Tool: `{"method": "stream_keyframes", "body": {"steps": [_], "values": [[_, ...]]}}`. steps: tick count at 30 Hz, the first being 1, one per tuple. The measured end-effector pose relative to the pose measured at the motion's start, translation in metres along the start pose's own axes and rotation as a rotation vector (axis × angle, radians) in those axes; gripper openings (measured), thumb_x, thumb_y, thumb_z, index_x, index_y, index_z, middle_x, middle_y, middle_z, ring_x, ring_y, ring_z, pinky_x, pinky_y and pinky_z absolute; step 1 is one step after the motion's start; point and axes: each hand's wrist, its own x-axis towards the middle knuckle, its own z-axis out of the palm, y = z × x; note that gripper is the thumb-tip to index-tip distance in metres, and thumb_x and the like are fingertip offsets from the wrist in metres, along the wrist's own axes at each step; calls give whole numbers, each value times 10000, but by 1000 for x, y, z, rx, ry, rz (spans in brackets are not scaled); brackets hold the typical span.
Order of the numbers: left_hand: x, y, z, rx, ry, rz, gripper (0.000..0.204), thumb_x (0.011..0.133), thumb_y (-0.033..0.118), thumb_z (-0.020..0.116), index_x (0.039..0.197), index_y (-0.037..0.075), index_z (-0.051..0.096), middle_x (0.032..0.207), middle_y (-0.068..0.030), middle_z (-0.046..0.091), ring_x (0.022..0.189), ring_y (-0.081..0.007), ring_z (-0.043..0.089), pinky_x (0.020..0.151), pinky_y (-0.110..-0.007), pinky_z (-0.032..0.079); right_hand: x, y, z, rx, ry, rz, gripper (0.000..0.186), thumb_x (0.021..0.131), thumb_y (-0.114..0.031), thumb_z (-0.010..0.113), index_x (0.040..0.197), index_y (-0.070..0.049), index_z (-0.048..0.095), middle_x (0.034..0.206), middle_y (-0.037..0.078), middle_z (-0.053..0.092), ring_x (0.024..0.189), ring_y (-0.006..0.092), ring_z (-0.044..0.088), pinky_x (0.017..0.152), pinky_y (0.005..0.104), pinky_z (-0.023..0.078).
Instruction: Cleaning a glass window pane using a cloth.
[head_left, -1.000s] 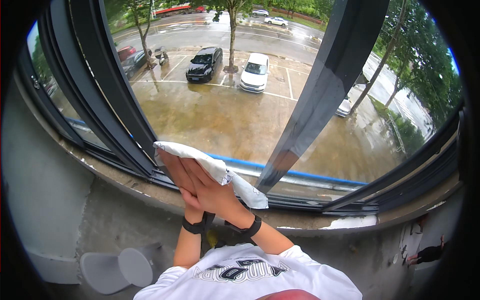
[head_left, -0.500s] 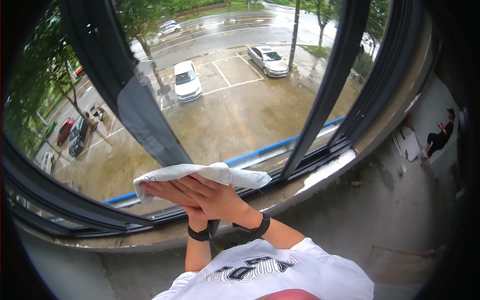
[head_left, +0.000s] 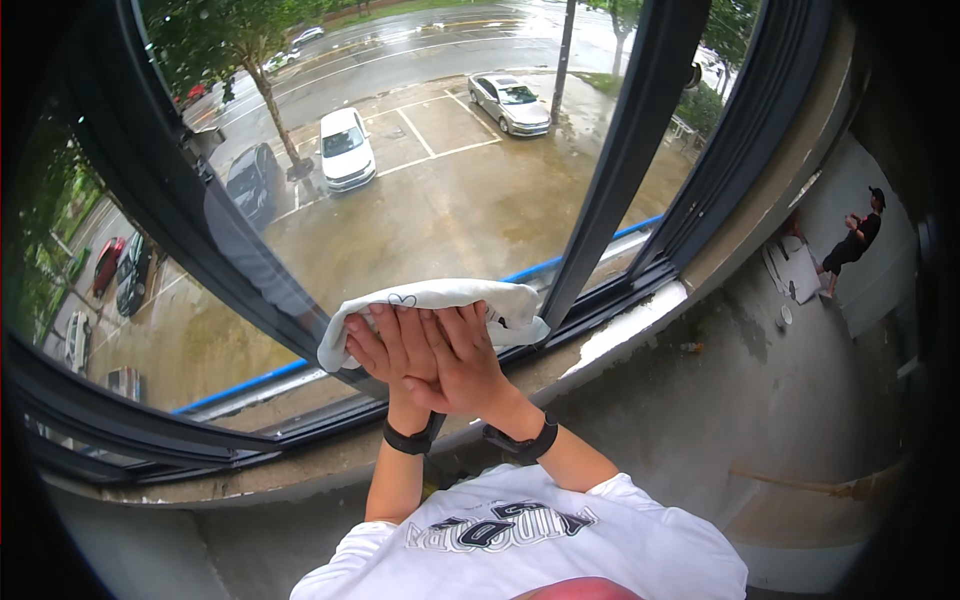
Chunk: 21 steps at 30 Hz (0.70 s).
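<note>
My left hand (head_left: 380,350) and my right hand (head_left: 460,365) lie flat and open on a folded white cloth (head_left: 510,305) with dark line drawings, pressed at the window glass (head_left: 420,230). Fingers point upward, and my right hand partly overlaps my left. The cloth spans the lower part of the pane, between two dark vertical frames (head_left: 605,190), and reaches near the bottom rail. Black bands are on both wrists. The glass directly behind the cloth is hidden.
A rough sill (head_left: 640,330) runs below the dark window track. Another person (head_left: 855,240) in dark clothes stands at the right beside a pale sheet (head_left: 790,270) and a small bucket (head_left: 783,318). Outside are parked cars (head_left: 345,150), trees and a wet road.
My view has turned rightward, bringing the other person fully into sight. My hands and cloth have shifted along the window; the hands now sit more side by side, fingers more upright.
</note>
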Motion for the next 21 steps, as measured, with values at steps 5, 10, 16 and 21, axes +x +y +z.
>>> {"method": "stream_keyframes", "body": {"steps": [5,10,16,21], "values": [[-3,-49,-22,8,140,-161,473,972,315,487,1366,55,491,1496,-184,370,1383,-470,290,1120,-567,185,10,-34,42,-118,-97,-217,719,819,-484,597,1355,-13,509,1462,163,391,1393,399,275,1150,512,147],[7,-116,-46,116,2,-143,468,972,317,486,1364,63,496,1493,-175,379,1383,-459,297,1120,-559,189,41,-93,73,27,-139,-208,696,822,-361,635,1458,-193,405,1474,-6,389,1392,185,315,1020,359,429],[28,-148,-65,145,-6,-65,461,971,319,484,1360,71,503,1489,-165,389,1383,-445,306,1119,-548,194,58,-131,105,135,-245,-336,570,861,-381,588,1401,-284,431,1523,-67,318,1123,172,563,825,360,517],[36,-134,-76,138,24,-20,456,971,321,483,1357,79,508,1486,-157,398,1383,-434,313,1119,-539,198,57,-132,102,145,-235,-354,690,877,-335,565,1489,-310,248,1532,-89,304,1180,158,533,797,310,523]]}}
